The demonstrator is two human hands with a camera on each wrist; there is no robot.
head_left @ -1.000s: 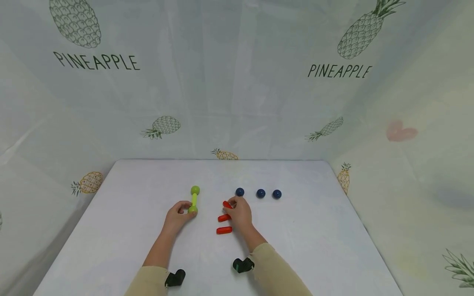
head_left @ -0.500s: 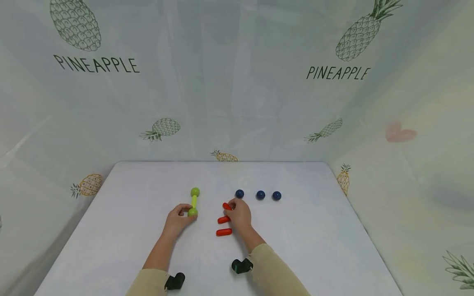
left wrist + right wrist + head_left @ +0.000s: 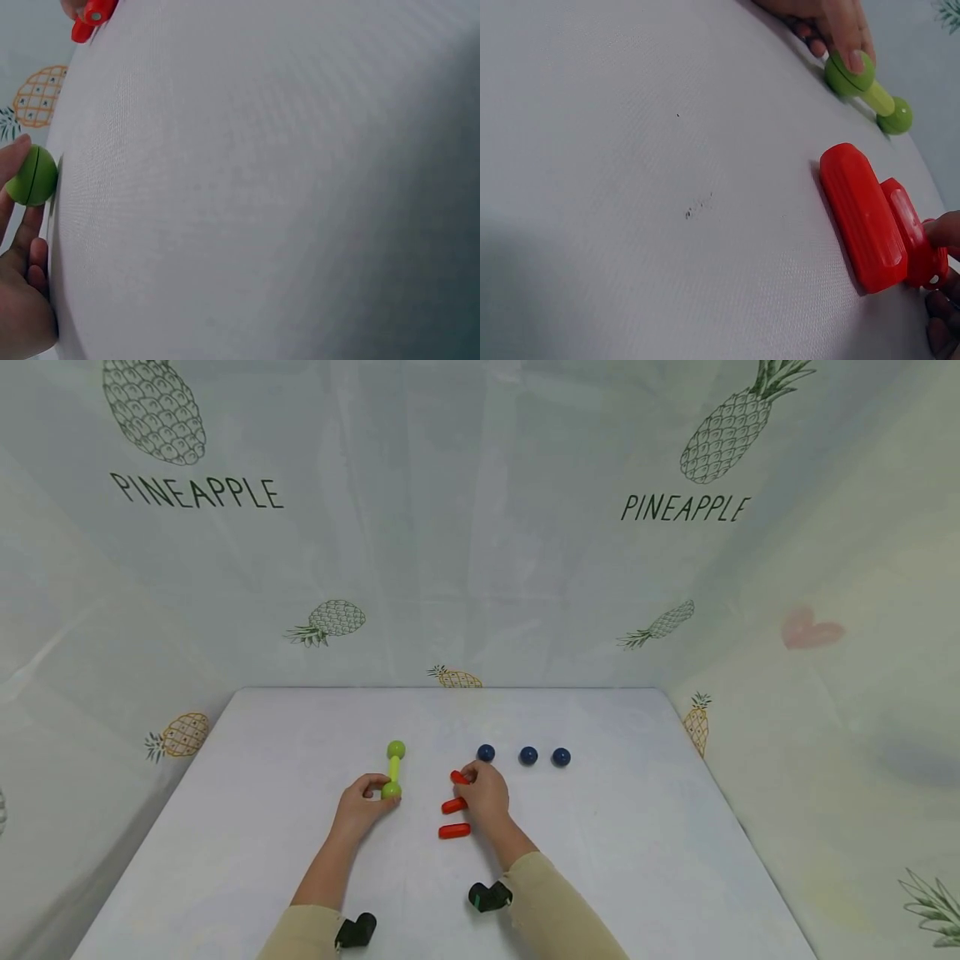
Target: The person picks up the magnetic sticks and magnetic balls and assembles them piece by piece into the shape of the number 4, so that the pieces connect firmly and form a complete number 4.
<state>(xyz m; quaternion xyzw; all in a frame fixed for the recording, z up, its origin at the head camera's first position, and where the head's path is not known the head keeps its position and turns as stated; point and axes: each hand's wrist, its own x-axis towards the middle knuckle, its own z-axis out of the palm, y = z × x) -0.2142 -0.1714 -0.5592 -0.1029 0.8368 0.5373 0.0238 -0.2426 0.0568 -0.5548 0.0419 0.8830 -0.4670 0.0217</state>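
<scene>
A lime-green dumbbell-shaped toy (image 3: 394,767), a bar with a ball at each end, lies lengthwise on the white table. My left hand (image 3: 357,807) pinches its near ball (image 3: 34,176) between thumb and fingers. To the right, three short red sticks are stacked in a column. My right hand (image 3: 487,795) pinches the farthest red stick (image 3: 458,777), partly hiding it. Its wrist also covers one end of the middle red stick (image 3: 453,806). Nearest me is the third red stick (image 3: 454,832), untouched; it looks faceted in the right wrist view.
Three dark blue balls stand in a row beyond and right of my right hand: a left ball (image 3: 486,752), a middle ball (image 3: 528,756) and a right ball (image 3: 561,757). A pineapple-print cloth (image 3: 480,552) hangs behind the table (image 3: 637,827). Black mounts (image 3: 356,931) sit at both cuffs.
</scene>
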